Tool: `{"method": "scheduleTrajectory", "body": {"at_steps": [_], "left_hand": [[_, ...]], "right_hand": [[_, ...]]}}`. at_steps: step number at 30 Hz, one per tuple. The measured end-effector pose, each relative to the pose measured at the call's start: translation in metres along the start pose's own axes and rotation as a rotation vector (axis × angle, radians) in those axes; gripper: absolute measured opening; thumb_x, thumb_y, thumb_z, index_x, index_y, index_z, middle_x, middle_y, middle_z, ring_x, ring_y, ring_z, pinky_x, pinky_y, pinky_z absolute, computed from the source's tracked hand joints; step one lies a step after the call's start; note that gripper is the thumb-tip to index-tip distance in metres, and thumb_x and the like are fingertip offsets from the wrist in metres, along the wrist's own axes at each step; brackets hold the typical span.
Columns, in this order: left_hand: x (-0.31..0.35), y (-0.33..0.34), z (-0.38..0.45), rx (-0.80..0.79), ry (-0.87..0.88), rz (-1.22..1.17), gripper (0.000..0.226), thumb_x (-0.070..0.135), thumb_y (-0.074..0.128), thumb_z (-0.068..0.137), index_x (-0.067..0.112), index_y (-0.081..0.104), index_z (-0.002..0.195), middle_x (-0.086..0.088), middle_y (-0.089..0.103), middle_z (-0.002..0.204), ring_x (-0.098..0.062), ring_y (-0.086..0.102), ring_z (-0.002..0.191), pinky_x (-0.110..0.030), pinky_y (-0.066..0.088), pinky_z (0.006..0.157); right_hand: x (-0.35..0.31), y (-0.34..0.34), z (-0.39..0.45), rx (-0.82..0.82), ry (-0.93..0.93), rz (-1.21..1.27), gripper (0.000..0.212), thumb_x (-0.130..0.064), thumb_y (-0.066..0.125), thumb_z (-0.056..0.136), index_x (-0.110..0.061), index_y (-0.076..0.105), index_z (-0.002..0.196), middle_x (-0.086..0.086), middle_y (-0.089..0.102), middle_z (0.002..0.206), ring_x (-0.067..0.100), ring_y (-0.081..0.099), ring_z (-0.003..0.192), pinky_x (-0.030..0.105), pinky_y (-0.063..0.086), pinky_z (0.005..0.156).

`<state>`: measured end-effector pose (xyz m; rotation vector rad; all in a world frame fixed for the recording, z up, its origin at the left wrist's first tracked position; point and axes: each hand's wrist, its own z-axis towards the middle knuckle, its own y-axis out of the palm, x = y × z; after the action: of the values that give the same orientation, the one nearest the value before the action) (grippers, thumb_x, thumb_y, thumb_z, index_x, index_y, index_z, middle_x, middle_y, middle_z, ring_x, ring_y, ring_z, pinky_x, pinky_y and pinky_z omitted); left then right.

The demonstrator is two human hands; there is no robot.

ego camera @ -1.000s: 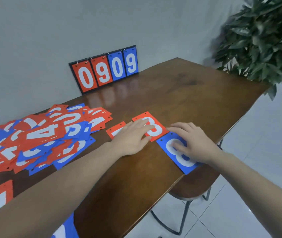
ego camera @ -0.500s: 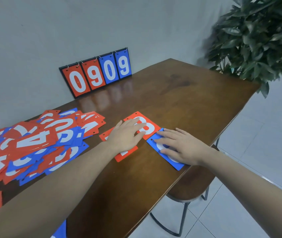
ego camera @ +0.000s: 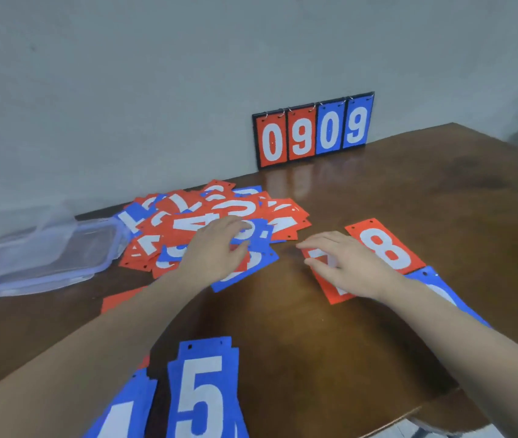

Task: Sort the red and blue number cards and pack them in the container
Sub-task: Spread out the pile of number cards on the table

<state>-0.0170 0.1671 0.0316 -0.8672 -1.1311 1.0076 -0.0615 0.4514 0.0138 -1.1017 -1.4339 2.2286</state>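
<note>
A dark, glossy wooden table [ego camera: 362, 343] is stretching along a grey wall, its polished top mirroring the flip scoreboard [ego camera: 313, 129] that is standing at the back on wire rings and reading 0909. At the far left, a clear plastic container [ego camera: 52, 257] with clip-lock sides is lying beside the jumbled pile of cards [ego camera: 207, 222], red and blue rectangles with white numerals and punched holes along one short edge. The left hand [ego camera: 216, 251] is reaching onto the pile with relaxed fingers spread over a blue card, gripping nothing that can be made out. The right hand [ego camera: 349, 267] is lying flat on a red card [ego camera: 333, 292], beside the red 8 card [ego camera: 385, 246], with a blue card [ego camera: 441, 289] partly hidden under the forearm. A blue 5 card [ego camera: 202, 393] is lying on a near stack. The cards look thin, light and semi-rigid, probably slick on the varnish; sliding one to the table's edge or pinching a corner seems the surest hold.
</note>
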Motion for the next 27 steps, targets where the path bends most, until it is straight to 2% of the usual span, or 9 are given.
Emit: {"method": "scheduleTrajectory", "body": {"at_steps": [5, 9, 11, 14, 17, 20, 22, 24, 27], "left_hand": [[-0.058, -0.021, -0.031, 0.080, -0.173, -0.033, 0.032, 0.029, 0.060, 0.098, 0.021, 0.063, 0.128, 0.003, 0.062, 0.133, -0.019, 0.056, 0.123, -0.033, 0.043, 0.104], [-0.082, -0.029, -0.041, 0.097, -0.283, -0.053, 0.034, 0.030, 0.058, 0.099, 0.022, 0.059, 0.132, 0.003, 0.061, 0.134, -0.017, 0.054, 0.125, -0.029, 0.042, 0.102], [-0.087, -0.030, -0.039, 0.113, -0.350, -0.060, 0.036, 0.034, 0.056, 0.100, 0.023, 0.057, 0.134, 0.003, 0.061, 0.135, -0.017, 0.055, 0.124, -0.028, 0.042, 0.100], [-0.087, -0.027, -0.025, 0.140, -0.439, -0.068, 0.041, 0.040, 0.054, 0.100, 0.026, 0.051, 0.138, 0.001, 0.061, 0.135, -0.020, 0.058, 0.121, -0.033, 0.048, 0.096], [-0.082, -0.017, -0.006, 0.159, -0.471, -0.071, 0.053, 0.051, 0.053, 0.098, 0.027, 0.043, 0.144, 0.000, 0.058, 0.140, -0.022, 0.057, 0.125, -0.039, 0.049, 0.102], [-0.085, -0.005, 0.010, 0.104, -0.489, -0.043, 0.071, 0.064, 0.048, 0.095, 0.028, 0.029, 0.153, 0.000, 0.039, 0.158, -0.021, 0.038, 0.144, -0.046, 0.030, 0.119], [-0.091, 0.002, 0.016, -0.025, -0.492, 0.055, 0.078, 0.071, 0.040, 0.094, 0.032, 0.019, 0.158, 0.001, 0.020, 0.166, -0.019, 0.018, 0.153, -0.046, 0.012, 0.123], [-0.099, 0.007, 0.018, -0.125, -0.487, 0.116, 0.079, 0.073, 0.033, 0.094, 0.033, 0.014, 0.159, 0.004, 0.009, 0.168, -0.016, 0.007, 0.155, -0.047, 0.002, 0.124], [-0.103, 0.007, 0.018, -0.134, -0.488, 0.089, 0.076, 0.071, 0.035, 0.095, 0.033, 0.017, 0.159, 0.007, 0.010, 0.168, -0.013, 0.006, 0.155, -0.046, 0.001, 0.124]], "right_hand": [[-0.028, 0.026, 0.056, -0.020, 0.010, 0.080, 0.030, -0.027, 0.060, 0.098, -0.027, 0.065, 0.128, -0.013, 0.063, 0.131, 0.005, 0.051, 0.124, 0.019, 0.036, 0.107], [-0.034, 0.041, 0.092, 0.023, 0.084, 0.172, 0.025, -0.022, 0.060, 0.098, -0.025, 0.070, 0.120, -0.013, 0.067, 0.115, 0.006, 0.058, 0.111, 0.020, 0.045, 0.097], [-0.032, 0.043, 0.107, 0.040, 0.128, 0.199, 0.024, -0.021, 0.061, 0.096, -0.026, 0.070, 0.118, -0.014, 0.067, 0.108, 0.007, 0.061, 0.107, 0.011, 0.044, 0.088], [-0.027, 0.046, 0.126, -0.006, 0.147, 0.110, 0.031, -0.037, 0.066, 0.093, -0.028, 0.067, 0.122, -0.011, 0.067, 0.119, 0.011, 0.059, 0.115, 0.020, 0.046, 0.092], [-0.029, 0.050, 0.134, -0.066, 0.128, -0.049, 0.057, -0.061, 0.065, 0.087, -0.029, 0.060, 0.134, -0.010, 0.057, 0.137, 0.014, 0.049, 0.128, 0.031, 0.039, 0.106], [-0.032, 0.059, 0.136, -0.090, 0.037, -0.151, 0.070, -0.072, 0.058, 0.084, -0.033, 0.053, 0.142, -0.011, 0.051, 0.146, 0.013, 0.043, 0.135, 0.031, 0.033, 0.111], [-0.029, 0.067, 0.135, -0.158, -0.002, -0.276, 0.071, -0.074, 0.047, 0.088, -0.036, 0.045, 0.148, -0.013, 0.041, 0.155, 0.013, 0.035, 0.141, 0.034, 0.030, 0.113], [-0.024, 0.070, 0.133, -0.189, -0.020, -0.367, 0.067, -0.073, 0.038, 0.092, -0.038, 0.043, 0.149, -0.014, 0.035, 0.159, 0.014, 0.032, 0.143, 0.034, 0.028, 0.113], [-0.022, 0.071, 0.128, -0.100, -0.073, -0.429, 0.065, -0.072, 0.030, 0.092, -0.035, 0.064, 0.132, -0.008, 0.056, 0.144, 0.019, 0.051, 0.131, 0.040, 0.041, 0.104]]}}
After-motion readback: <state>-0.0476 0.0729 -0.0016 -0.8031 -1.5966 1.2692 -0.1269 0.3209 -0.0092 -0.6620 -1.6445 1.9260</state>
